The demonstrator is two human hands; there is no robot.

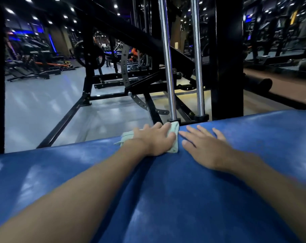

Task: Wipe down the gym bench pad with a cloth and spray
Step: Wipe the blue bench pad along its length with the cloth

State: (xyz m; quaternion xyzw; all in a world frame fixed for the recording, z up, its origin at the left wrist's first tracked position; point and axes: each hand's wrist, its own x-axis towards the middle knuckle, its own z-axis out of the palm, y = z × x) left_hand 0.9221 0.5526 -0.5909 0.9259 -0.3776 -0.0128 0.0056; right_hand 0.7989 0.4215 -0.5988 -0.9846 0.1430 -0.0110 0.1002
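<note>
Across blue bench pad (166,199): left hand (154,140) flat, pressing pale green cloth (173,135) at far edge; right hand (204,148) spread, empty; best long overlapping strokes.

The bench pad (166,199) is filling the lower half of the view — a broad blue vinyl surface, glossy, showing pale streaks of reflected light and a soft crease running down its middle. Its far edge is curving from the lower left up toward the right. The cloth (173,137) is lying on the pad right at that far edge, near the middle of its length — a small, pale green, crumpled piece, bunched rather than spread flat. One end is poking out to the left over the edge, while the other is showing along the right side; the middle is sitting hidden from view.
</note>
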